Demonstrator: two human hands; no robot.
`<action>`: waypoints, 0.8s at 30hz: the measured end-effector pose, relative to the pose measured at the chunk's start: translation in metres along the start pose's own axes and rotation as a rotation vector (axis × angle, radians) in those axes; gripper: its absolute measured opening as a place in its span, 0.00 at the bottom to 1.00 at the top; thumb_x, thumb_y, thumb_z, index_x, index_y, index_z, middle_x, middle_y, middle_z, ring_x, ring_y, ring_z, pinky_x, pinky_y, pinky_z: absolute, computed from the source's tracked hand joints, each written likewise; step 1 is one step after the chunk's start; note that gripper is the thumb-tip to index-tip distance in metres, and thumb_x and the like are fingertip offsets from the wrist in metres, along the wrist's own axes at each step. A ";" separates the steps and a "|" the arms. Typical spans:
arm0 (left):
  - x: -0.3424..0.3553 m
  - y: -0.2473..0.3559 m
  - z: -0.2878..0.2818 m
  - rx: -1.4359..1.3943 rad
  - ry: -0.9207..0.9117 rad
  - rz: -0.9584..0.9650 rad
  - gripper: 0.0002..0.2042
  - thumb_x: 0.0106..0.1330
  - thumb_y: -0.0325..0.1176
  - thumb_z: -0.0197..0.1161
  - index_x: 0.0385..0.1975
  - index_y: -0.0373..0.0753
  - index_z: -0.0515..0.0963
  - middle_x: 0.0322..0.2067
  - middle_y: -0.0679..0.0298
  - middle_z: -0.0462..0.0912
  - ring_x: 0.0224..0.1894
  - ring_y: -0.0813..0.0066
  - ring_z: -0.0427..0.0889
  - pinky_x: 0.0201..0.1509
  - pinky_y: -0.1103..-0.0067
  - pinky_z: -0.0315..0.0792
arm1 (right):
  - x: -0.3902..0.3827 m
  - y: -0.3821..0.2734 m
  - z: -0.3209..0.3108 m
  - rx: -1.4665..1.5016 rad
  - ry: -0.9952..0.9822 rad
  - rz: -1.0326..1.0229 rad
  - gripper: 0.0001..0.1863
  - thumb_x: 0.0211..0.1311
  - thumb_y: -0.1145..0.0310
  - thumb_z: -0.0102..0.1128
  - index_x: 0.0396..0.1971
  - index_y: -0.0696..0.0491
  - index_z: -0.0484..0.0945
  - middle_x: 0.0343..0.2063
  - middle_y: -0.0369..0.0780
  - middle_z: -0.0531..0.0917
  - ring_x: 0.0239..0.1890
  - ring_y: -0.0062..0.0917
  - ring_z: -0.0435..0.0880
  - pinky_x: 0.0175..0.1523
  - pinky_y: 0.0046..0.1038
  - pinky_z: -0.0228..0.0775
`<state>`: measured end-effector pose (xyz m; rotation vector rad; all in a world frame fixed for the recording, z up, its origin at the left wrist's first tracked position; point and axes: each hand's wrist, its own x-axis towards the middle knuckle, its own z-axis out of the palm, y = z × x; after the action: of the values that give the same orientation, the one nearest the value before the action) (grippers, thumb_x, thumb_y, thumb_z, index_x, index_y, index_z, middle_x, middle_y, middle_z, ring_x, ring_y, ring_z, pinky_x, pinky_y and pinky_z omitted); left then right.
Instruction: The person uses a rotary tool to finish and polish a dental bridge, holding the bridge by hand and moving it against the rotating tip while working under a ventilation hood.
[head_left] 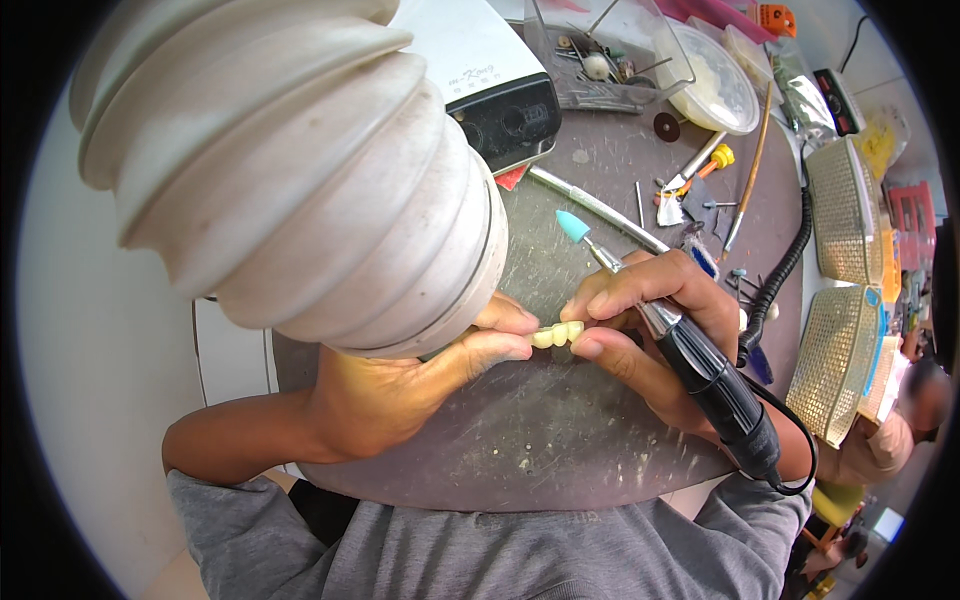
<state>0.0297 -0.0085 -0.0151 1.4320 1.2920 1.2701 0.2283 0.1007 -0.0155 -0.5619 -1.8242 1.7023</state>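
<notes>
Pinched between the thumb and fingertip of my left hand (390,390) is a small cream-coloured dental bridge (557,335) of several joined teeth. My right hand (700,300) is wrapped round a black and silver rotary handpiece (715,385), held slanting across the palm. A teal pointed polishing bit (573,226) sits in its tip and points up and left, apart from the bridge. The right thumb and fingertips meet the bridge's right end. Part of my left hand is hidden under a wide white ribbed hose (300,190).
The hose's mouth hangs close over my left hand. Behind stand a white and black box (510,115) and a clear tray of small bits (605,98). A metal rod (590,205), paintbrush (750,175), coiled cord (785,275) and woven baskets (845,215) lie rightward. Another person (870,455) is at far right.
</notes>
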 end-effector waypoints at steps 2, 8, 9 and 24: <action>-0.001 -0.002 0.000 -0.014 0.013 -0.030 0.06 0.58 0.16 0.64 0.34 0.30 0.78 0.36 0.52 0.81 0.37 0.71 0.83 0.43 0.80 0.79 | 0.001 0.000 -0.001 -0.009 -0.011 -0.007 0.11 0.53 0.79 0.69 0.36 0.58 0.78 0.32 0.40 0.82 0.34 0.20 0.83 0.39 0.21 0.77; 0.005 -0.001 -0.005 0.138 -0.034 0.179 0.07 0.56 0.16 0.65 0.33 0.31 0.78 0.34 0.54 0.82 0.34 0.73 0.82 0.37 0.81 0.77 | 0.000 0.002 -0.002 0.002 -0.024 -0.029 0.11 0.53 0.80 0.68 0.37 0.59 0.78 0.32 0.41 0.82 0.34 0.20 0.83 0.39 0.21 0.77; 0.006 -0.001 -0.006 0.181 -0.052 0.246 0.07 0.56 0.16 0.65 0.33 0.31 0.78 0.33 0.55 0.82 0.33 0.74 0.82 0.36 0.81 0.77 | 0.000 0.002 -0.002 -0.002 -0.026 -0.030 0.11 0.53 0.80 0.68 0.37 0.59 0.78 0.32 0.41 0.82 0.34 0.20 0.83 0.39 0.21 0.77; 0.003 0.012 -0.005 0.434 -0.012 0.414 0.10 0.51 0.23 0.72 0.32 0.35 0.80 0.27 0.60 0.84 0.27 0.71 0.82 0.31 0.79 0.74 | -0.005 -0.003 -0.002 0.105 -0.044 0.080 0.12 0.56 0.77 0.67 0.39 0.58 0.76 0.35 0.39 0.81 0.38 0.18 0.82 0.45 0.21 0.75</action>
<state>0.0267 -0.0079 -0.0019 2.0955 1.3627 1.2824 0.2333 0.0983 -0.0128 -0.5641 -1.7516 1.8654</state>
